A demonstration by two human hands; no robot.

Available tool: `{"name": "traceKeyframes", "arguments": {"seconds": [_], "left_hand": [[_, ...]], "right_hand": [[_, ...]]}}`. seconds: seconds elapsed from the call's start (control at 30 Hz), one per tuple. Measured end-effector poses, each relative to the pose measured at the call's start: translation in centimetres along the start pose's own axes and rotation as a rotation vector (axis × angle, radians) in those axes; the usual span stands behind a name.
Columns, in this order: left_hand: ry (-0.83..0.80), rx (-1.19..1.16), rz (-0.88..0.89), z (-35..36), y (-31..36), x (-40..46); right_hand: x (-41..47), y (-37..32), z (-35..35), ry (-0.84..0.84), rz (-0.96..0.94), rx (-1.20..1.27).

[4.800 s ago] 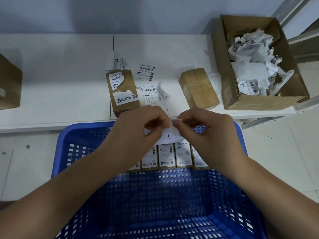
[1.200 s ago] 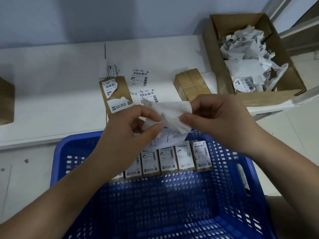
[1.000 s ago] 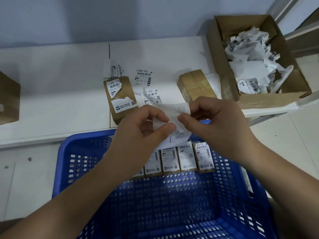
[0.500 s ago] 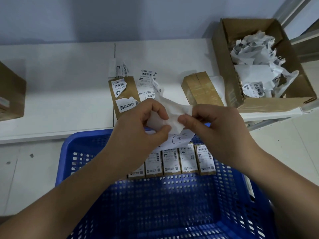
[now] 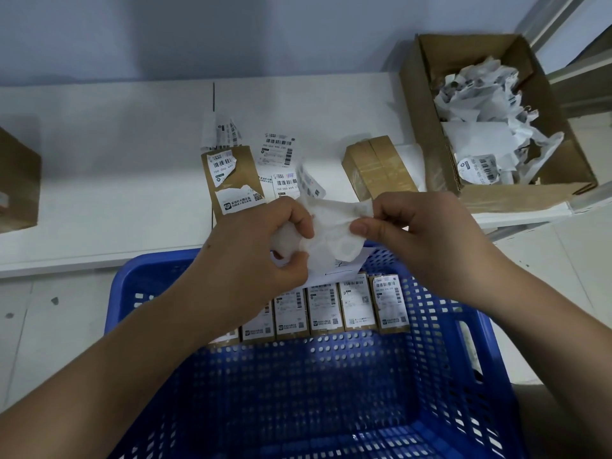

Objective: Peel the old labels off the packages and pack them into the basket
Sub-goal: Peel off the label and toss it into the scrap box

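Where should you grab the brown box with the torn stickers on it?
By its two long sides, coming down from above. The brown box lies flat on the white table, sticker side up, with bare table along its left side and loose stickers along its right.

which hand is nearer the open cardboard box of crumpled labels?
Right. The right hand is just below and left of the cardboard box, beside its near corner. The left hand sits further left, across the crumpled label both hands pinch.
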State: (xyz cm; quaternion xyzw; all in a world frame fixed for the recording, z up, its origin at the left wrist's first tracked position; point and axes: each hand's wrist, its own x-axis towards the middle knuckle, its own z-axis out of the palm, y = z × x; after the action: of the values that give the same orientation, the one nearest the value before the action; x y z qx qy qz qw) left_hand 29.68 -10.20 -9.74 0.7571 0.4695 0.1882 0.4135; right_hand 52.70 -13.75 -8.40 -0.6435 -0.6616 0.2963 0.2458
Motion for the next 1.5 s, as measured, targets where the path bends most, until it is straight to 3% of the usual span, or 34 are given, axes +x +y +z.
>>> {"name": "traceKeyframes", "arguments": {"seconds": [0.27, 0.53, 0.73, 0.97, 1.5], "left_hand": [[-0.060, 0.244, 0.042, 0.0, -0.5, 0.2], [0.013, 0.152, 0.168, -0.1, -1.1, 0.2], [0.086, 0.020, 0.066, -0.3, -0.5, 0.8], [0.144, 0.022, 0.019, 0.0, 0.0, 0.6], [0.188, 0.311, 0.223, 0.0, -0.6, 0.5]], "right_hand": [[0.2, 1.1, -0.7, 0.005, -0.060, -0.131], [0.1, 0.9, 0.1, 0.054, -0.049, 0.014], [-0.3, 0.2, 0.6, 0.030, -0.062, 0.068], [-0.4, 0.0, 1.0, 0.026, -0.086, 0.048], [-0.1, 0.2, -0.2, -0.036, 0.030, 0.094]]}}
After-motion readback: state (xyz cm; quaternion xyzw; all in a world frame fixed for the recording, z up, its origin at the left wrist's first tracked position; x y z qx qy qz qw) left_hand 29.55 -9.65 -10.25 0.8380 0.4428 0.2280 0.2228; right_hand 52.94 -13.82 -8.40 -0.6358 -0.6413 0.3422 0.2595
